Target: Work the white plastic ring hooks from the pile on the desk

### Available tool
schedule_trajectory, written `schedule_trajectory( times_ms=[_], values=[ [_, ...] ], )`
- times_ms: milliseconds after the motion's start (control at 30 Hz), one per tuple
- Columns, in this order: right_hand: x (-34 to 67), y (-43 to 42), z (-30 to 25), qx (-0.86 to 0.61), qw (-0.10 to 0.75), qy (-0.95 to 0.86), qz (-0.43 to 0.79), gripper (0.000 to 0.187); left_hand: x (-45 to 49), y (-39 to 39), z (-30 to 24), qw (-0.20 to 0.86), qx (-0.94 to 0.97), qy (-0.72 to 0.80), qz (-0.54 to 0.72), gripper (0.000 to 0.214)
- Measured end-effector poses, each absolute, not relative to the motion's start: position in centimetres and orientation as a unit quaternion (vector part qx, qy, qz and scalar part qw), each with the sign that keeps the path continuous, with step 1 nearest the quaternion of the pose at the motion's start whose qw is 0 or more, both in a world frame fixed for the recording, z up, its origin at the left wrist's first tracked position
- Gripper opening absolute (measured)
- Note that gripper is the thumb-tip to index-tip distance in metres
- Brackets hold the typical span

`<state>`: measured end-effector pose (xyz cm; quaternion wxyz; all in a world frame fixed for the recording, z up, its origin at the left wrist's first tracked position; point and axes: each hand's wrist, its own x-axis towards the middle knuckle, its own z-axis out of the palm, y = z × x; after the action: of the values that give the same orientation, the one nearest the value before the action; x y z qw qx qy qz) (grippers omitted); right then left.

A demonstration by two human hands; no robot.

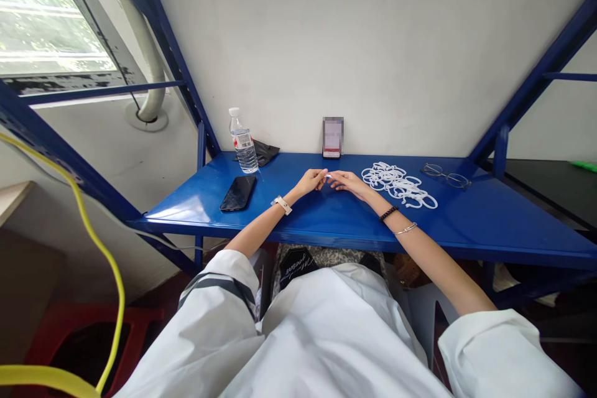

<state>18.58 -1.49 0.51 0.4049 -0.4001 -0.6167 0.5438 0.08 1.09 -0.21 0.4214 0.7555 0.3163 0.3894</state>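
My left hand (311,181) and my right hand (349,183) meet over the middle of the blue table, fingertips almost touching. Between them shows a small white piece (329,176), too small to make out its kind. The left fingers pinch it from one side, and the bent right fingers close on its other side. Just right of my right hand lies a loose pile of white looped cords (396,184), several of them tangled together. My left wrist wears a pale watch or band (282,204); a dark beaded bracelet (388,213) and a silver bangle (405,229) circle my right forearm.
A black phone (238,193) lies at left, below a water bottle (244,143) and a black pouch (265,152). Another phone (333,137) leans on the wall. Eyeglasses (446,175) rest beyond the cords. Blue frame bars flank the table (489,224); a yellow cable (88,224) hangs left.
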Motion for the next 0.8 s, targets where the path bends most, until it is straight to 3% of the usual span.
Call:
schedule_trajectory(
  times_ms=[400,800],
  values=[
    [18.44,-1.39,0.26,-0.415,0.401,-0.643,0.504,0.046,0.26,0.95,-0.04,0.437,0.739,0.332,0.391,0.055],
    [18.26,-1.57,0.5,-0.408,0.412,-0.637,0.507,0.045,0.35,1.22,-0.35,0.427,0.735,0.343,0.401,0.051]
  ],
)
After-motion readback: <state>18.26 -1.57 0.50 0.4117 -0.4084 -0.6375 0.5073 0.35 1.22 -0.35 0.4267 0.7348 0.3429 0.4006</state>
